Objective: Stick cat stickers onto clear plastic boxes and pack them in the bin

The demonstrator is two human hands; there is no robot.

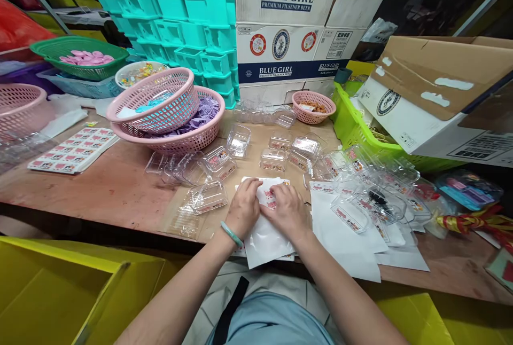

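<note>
A white sheet of printed stickers [266,238] lies on cardboard near the table's front edge, directly before me. My left hand [244,209], with a pale green bangle at its wrist, is closed on the sheet's left side. From the right, my right hand [286,209] has its fingers curled at the red print, the thumb against the paper. What the fingertips pinch is partly hidden. Beside the left hand sits a clear plastic box [209,197] with a sticker on it. Further clear boxes [306,147] with stickers stand just beyond my hands.
Stickered clear boxes [372,190] heap over white paper at the right. Left are a sticker-sheet stack [74,150] and pink baskets [168,144] with purple and blue pieces. Behind stand turquoise crates [180,30], a beer carton [280,40], a small pink basket [312,115] and a green basket [360,131].
</note>
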